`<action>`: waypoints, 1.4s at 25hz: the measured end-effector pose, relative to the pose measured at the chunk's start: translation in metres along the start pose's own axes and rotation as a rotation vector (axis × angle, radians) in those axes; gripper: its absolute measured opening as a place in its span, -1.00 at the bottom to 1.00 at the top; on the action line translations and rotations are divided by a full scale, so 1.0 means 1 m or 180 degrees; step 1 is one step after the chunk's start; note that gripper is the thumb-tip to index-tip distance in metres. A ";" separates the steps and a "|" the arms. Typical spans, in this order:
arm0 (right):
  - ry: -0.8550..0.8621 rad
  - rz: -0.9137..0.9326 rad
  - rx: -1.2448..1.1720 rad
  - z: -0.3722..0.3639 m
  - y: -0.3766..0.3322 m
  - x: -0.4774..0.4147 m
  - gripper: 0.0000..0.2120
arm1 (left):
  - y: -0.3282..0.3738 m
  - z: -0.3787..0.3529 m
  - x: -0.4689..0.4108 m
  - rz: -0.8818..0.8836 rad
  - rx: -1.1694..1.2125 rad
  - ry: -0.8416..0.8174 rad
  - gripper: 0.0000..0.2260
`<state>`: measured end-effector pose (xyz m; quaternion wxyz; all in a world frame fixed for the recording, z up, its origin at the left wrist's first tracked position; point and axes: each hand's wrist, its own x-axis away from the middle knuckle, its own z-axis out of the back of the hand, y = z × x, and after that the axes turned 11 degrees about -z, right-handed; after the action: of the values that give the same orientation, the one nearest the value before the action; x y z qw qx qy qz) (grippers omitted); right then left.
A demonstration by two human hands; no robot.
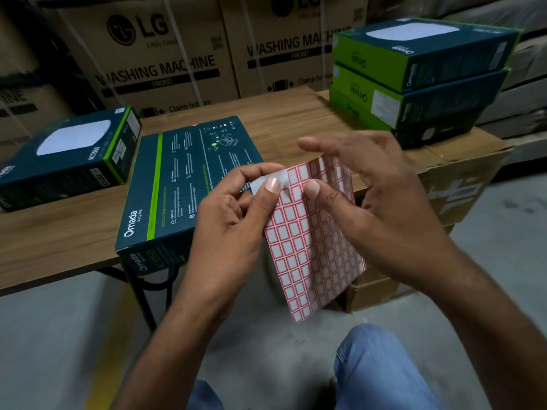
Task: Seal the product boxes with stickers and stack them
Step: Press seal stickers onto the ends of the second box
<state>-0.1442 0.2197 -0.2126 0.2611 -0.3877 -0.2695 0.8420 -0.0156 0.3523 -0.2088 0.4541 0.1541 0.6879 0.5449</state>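
The sticker sheet (307, 247), a grid of red-edged labels, is hanging in the air between both hands, just in front of the table's near edge and above the person's knee. The left hand (233, 214) is pinching the sheet's white upper-left corner between thumb (270, 187) and curled forefinger, seemingly lifting a label or the margin there; whether a sticker is already coming free I cannot tell. The right hand (379, 196) is bracing the sheet, its thumb (313, 189) pressing on the front while the other fingers are reaching behind, the forefinger stretching out above the top edge. Just beyond the hands a dark green box (177, 184) is lying flat on the wooden table (59, 232), apparently waiting for its seal. So the step in hand looks like peeling a sticker; the next move is calling for carrying it to that box's flap edge and pressing it down. Further out, a single box (68, 155) is sitting at the left, a stack of boxes (423, 78) at the right, and big cardboard cartons (154, 54) are standing behind.
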 end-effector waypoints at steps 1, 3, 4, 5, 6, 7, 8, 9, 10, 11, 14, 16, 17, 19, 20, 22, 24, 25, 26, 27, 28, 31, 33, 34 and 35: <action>-0.0106 -0.0033 0.0044 0.003 0.000 -0.003 -0.55 | 0.002 0.002 0.000 -0.0020 -0.0062 -0.0056 -0.85; -0.0258 -0.0088 0.0011 0.008 -0.002 -0.007 -0.57 | 0.005 0.004 -0.001 -0.0050 -0.0127 -0.0131 -0.82; -0.0320 -0.0143 -0.0116 0.010 -0.004 -0.008 -0.59 | 0.006 0.005 -0.001 -0.0051 -0.0116 -0.0137 -0.81; -0.0381 -0.0236 -0.0321 0.012 -0.005 -0.009 -0.60 | 0.007 0.005 0.000 -0.0051 -0.0076 -0.0114 -0.80; -0.0441 -0.0328 -0.0551 0.013 -0.007 -0.009 -0.60 | 0.007 0.005 0.000 -0.0086 -0.0049 -0.0063 -0.80; -0.0496 -0.0386 -0.0747 0.014 -0.009 -0.008 -0.61 | 0.006 0.005 0.000 -0.0194 -0.0107 -0.0004 -0.80; -0.0538 -0.0425 -0.0894 0.015 -0.010 -0.007 -0.62 | 0.005 0.006 0.000 -0.0362 -0.0266 0.0035 -0.82; -0.0567 -0.0455 -0.0996 0.015 -0.012 -0.006 -0.63 | 0.004 0.008 -0.001 -0.0518 -0.0456 0.0035 -0.85; -0.0586 -0.0486 -0.1077 0.015 -0.013 -0.005 -0.65 | 0.003 0.009 -0.001 -0.0617 -0.0614 0.0012 -0.87; -0.0592 -0.0508 -0.1141 0.015 -0.014 -0.004 -0.66 | 0.004 0.010 0.000 -0.0664 -0.0731 -0.0005 -0.90; -0.0594 -0.0526 -0.1292 0.013 -0.017 -0.003 -0.72 | 0.003 0.014 0.001 -0.0670 -0.0923 -0.0023 -0.93; -0.0620 -0.0565 -0.1346 0.013 -0.019 -0.003 -0.72 | 0.005 0.017 0.001 -0.0686 -0.0998 -0.0028 -0.89; -0.0630 -0.0599 -0.1385 0.013 -0.020 -0.003 -0.71 | 0.006 0.017 0.001 -0.0695 -0.1012 -0.0031 -0.88; -0.0659 -0.0679 -0.1469 0.014 -0.022 -0.003 -0.68 | 0.008 0.018 0.000 -0.0704 -0.1047 -0.0030 -0.88; -0.0672 -0.0691 -0.1476 0.014 -0.023 -0.003 -0.67 | 0.009 0.018 0.000 -0.0708 -0.1075 -0.0026 -0.88; -0.0700 -0.0661 -0.1464 0.015 -0.025 -0.003 -0.65 | 0.009 0.019 0.000 -0.0712 -0.1120 -0.0031 -0.88; -0.0727 -0.0630 -0.1428 0.017 -0.027 -0.002 -0.64 | 0.008 0.020 0.001 -0.0682 -0.1072 -0.0026 -0.89; -0.0734 -0.0608 -0.1362 0.018 -0.027 -0.002 -0.63 | 0.009 0.021 0.001 -0.0660 -0.1043 -0.0034 -0.89; -0.0736 -0.0579 -0.1268 0.018 -0.028 -0.002 -0.64 | 0.010 0.021 0.001 -0.0643 -0.1028 -0.0057 -0.88; -0.0735 -0.0548 -0.1178 0.019 -0.029 -0.002 -0.64 | 0.010 0.020 0.002 -0.0634 -0.1020 -0.0085 -0.86; -0.0737 -0.0526 -0.1114 0.019 -0.029 -0.001 -0.63 | 0.011 0.020 0.002 -0.0635 -0.1020 -0.0105 -0.85; -0.0739 -0.0525 -0.1086 0.019 -0.031 -0.001 -0.57 | 0.012 0.018 0.004 -0.0650 -0.1035 -0.0108 -0.87; -0.0712 -0.0562 -0.1200 0.019 -0.030 0.000 -0.54 | 0.012 0.017 0.005 -0.0636 -0.1021 -0.0114 -0.88; -0.0699 -0.0585 -0.1260 0.018 -0.030 0.000 -0.52 | 0.012 0.017 0.005 -0.0631 -0.1029 -0.0128 -0.88; -0.0691 -0.0598 -0.1295 0.018 -0.030 0.000 -0.51 | 0.012 0.016 0.005 -0.0634 -0.1057 -0.0142 -0.87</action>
<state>-0.1518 0.2366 -0.1832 0.2242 -0.3128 -0.4948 0.7792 -0.0089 0.3703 -0.2004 0.5401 0.0202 0.5901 0.5997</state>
